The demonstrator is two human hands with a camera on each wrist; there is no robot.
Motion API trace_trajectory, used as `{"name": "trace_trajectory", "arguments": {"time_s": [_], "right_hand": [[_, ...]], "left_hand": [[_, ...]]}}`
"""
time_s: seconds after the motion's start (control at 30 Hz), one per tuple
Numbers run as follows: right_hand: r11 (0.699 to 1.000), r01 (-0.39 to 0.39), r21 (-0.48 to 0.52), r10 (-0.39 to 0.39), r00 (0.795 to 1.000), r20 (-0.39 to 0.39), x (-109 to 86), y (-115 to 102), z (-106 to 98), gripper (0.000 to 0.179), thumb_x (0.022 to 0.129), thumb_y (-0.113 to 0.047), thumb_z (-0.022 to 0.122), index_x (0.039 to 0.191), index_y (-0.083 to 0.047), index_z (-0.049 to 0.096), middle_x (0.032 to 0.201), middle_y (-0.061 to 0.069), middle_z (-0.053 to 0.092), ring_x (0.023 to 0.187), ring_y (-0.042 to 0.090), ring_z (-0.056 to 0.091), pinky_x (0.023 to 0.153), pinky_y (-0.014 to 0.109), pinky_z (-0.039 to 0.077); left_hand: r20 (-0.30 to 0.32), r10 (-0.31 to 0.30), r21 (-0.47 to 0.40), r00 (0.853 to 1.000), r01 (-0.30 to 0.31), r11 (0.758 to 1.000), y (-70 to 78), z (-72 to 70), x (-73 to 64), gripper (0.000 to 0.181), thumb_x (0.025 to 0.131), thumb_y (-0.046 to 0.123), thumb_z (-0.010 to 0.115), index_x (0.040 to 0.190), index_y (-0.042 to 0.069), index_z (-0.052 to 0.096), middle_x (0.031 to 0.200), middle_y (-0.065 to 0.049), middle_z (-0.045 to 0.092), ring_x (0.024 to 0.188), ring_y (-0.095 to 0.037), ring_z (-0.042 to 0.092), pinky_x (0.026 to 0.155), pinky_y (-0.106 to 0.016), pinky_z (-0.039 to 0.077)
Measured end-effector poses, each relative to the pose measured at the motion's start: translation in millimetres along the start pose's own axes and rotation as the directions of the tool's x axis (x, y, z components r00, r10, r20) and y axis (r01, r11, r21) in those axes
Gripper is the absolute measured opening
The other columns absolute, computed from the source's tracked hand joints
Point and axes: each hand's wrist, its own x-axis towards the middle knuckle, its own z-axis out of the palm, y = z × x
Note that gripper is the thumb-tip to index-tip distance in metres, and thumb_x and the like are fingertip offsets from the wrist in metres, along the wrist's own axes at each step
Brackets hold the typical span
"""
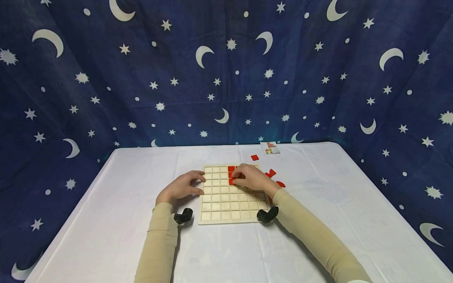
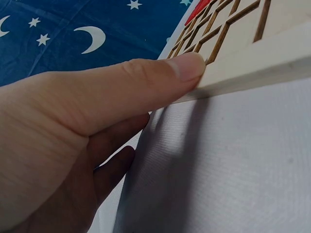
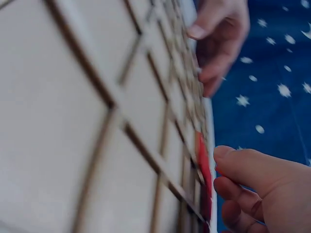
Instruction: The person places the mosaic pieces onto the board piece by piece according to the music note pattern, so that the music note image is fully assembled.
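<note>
Red tiles (image 1: 231,169), likely light, stiff, best pinched at 2 edges, are lying in the wooden board (image 1: 216,215); left hand (image 1: 181,185) is touching it loosely; whether right hand (image 1: 252,177) is gripping 1, I'm not telling for certain.

Beige long sleeves (image 1: 157,243), lightly creased, small curved black camera (image 1: 183,216) on each wrist, bare hands (image 1: 182,184)

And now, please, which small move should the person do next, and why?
Probably the right hand should lightly press the lowest red tile on the wooden board, to seat it: this hand is right at that tile, and the left hand has its thumb on the board's edge, which may help steadiness. Whether the right hand pinches a piece, I cannot tell.
</note>
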Motion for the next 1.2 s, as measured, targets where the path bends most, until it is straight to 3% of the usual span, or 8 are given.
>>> {"name": "trace_trajectory", "arguments": {"time_s": [0.2,0.33,0.5,0.83,1.03,1.2], "right_hand": [[0.982,-0.128,0.139,0.141,0.986,-0.087,-5.5,23.2,-20.0,0.025,0.095,-0.022,0.065,0.116,-0.008,0.068,0.107,0.004,0.065,0.089,0.019,0.058,0.080,0.035,0.052],[0.963,-0.208,0.169,0.231,0.963,-0.136,-5.9,43.1,-34.3,0.028,0.096,-0.021,0.064,0.119,-0.006,0.067,0.111,0.009,0.065,0.091,0.023,0.057,0.078,0.038,0.052],[0.922,-0.309,0.231,0.345,0.929,-0.132,-1.1,63.5,-43.1,0.030,0.096,-0.022,0.063,0.122,-0.005,0.066,0.116,0.011,0.064,0.096,0.028,0.057,0.080,0.040,0.052],[0.918,-0.361,0.167,0.379,0.921,-0.092,10.7,83.9,-38.9,0.042,0.096,-0.015,0.063,0.134,0.000,0.056,0.134,0.020,0.056,0.121,0.035,0.054,0.105,0.050,0.042],[0.926,-0.355,0.132,0.366,0.928,-0.070,15.0,85.8,-38.7,0.048,0.096,-0.014,0.061,0.141,0.000,0.049,0.144,0.020,0.047,0.131,0.036,0.045,0.111,0.052,0.036],[0.922,-0.370,0.113,0.378,0.924,-0.057,17.1,85.8,-40.3,0.044,0.096,-0.013,0.060,0.138,-0.002,0.053,0.143,0.019,0.049,0.129,0.036,0.047,0.110,0.052,0.036]], "left_hand": [[-0.001,0.003,0.002,1.000,-0.003,1.000,-0.9,0.5,-0.3,0.041,0.082,0.017,0.080,0.118,0.005,0.065,0.146,-0.013,0.047,0.139,-0.033,0.037,0.115,-0.047,0.030],[0.000,-0.005,-0.001,1.000,0.005,1.000,-1.1,0.7,-0.2,0.041,0.082,0.018,0.080,0.118,0.005,0.065,0.146,-0.013,0.047,0.139,-0.033,0.036,0.115,-0.047,0.029],[0.002,-0.009,0.007,1.000,0.009,1.000,-2.6,1.5,0.9,0.041,0.082,0.019,0.080,0.118,0.006,0.065,0.146,-0.012,0.047,0.139,-0.032,0.036,0.115,-0.047,0.030],[0.005,-0.025,-0.011,1.000,0.025,1.000,-3.3,2.5,0.0,0.041,0.081,0.018,0.080,0.118,0.007,0.065,0.146,-0.011,0.047,0.139,-0.031,0.037,0.114,-0.046,0.031],[0.001,-0.014,-0.008,1.000,0.014,1.000,-3.5,2.1,0.8,0.042,0.082,0.019,0.080,0.119,0.007,0.065,0.146,-0.011,0.047,0.139,-0.031,0.037,0.114,-0.047,0.031],[0.002,-0.008,-0.001,1.000,0.008,1.000,-3.4,1.5,2.1,0.042,0.081,0.018,0.080,0.119,0.006,0.066,0.146,-0.011,0.047,0.140,-0.031,0.036,0.115,-0.046,0.030]]}}
